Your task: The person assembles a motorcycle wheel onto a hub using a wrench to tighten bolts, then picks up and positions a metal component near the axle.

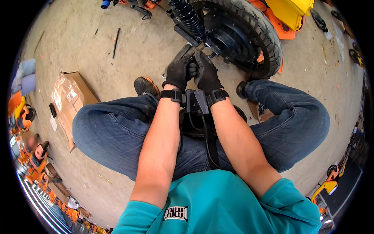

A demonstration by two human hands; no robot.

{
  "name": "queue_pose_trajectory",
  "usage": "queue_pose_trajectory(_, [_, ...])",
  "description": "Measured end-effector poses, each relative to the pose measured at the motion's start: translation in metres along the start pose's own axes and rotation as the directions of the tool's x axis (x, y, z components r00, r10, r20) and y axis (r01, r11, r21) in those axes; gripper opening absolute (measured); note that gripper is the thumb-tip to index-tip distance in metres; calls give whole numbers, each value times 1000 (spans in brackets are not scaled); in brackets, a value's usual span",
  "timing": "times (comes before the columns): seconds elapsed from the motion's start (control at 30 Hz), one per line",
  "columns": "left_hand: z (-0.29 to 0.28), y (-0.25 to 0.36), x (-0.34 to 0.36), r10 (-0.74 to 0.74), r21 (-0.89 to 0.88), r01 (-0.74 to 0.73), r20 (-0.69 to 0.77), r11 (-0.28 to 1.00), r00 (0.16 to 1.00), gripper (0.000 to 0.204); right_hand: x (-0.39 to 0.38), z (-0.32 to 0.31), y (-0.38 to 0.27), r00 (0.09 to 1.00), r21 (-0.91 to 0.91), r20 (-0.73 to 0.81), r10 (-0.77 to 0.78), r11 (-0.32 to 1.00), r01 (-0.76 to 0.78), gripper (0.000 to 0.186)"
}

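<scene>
Both my hands, in black gloves, meet just below the axle end of a black wheel [230, 35] with a knobby tyre [274, 50]. My left hand [178, 72] has its fingers curled in, close against the right. My right hand [204, 70] is closed too, its fingertips up by the axle end. Whatever lies between the fingers is too small and too covered to name. A black coil-spring shock absorber [187, 17] runs down to the wheel's hub just above my hands. A grey metal piece [168, 69] shows beside my left hand, partly hidden.
A taped cardboard box [72, 97] lies on the concrete floor at left. A black rod [116, 43] lies farther off. A small open cardboard box [260, 112] is by my right leg. Yellow bodywork [290, 15] rises behind the wheel. Orange vehicles [39, 156] line the left edge.
</scene>
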State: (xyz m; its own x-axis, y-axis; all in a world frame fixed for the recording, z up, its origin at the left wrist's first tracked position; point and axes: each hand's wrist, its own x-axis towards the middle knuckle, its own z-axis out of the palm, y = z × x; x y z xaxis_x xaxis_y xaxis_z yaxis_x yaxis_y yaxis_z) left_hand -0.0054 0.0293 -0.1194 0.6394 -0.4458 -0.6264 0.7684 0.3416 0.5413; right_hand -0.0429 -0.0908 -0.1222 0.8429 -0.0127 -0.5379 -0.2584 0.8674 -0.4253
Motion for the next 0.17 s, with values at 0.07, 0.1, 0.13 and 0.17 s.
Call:
queue_pose_trajectory(0.07, [7,0,-2,17,41,-15,-59,999,998,26,2,-5,0,1000,42,-3,15,999,-15,16])
queue_pose_trajectory(0.1, [10,0,-4,27,63,-21,-90,998,996,26,3,-7,1,1000,45,16,21,999,-21,16])
queue_pose_trajectory(0.13, [10,0,-4,1,48,4,-94,999,996,30,7,-14,2,999,47,39,24,999,-25,15])
queue_pose_trajectory(0.17, [10,2,-3,-25,32,29,-98,999,995,35,11,-20,4,998,50,61,27,998,-30,15])
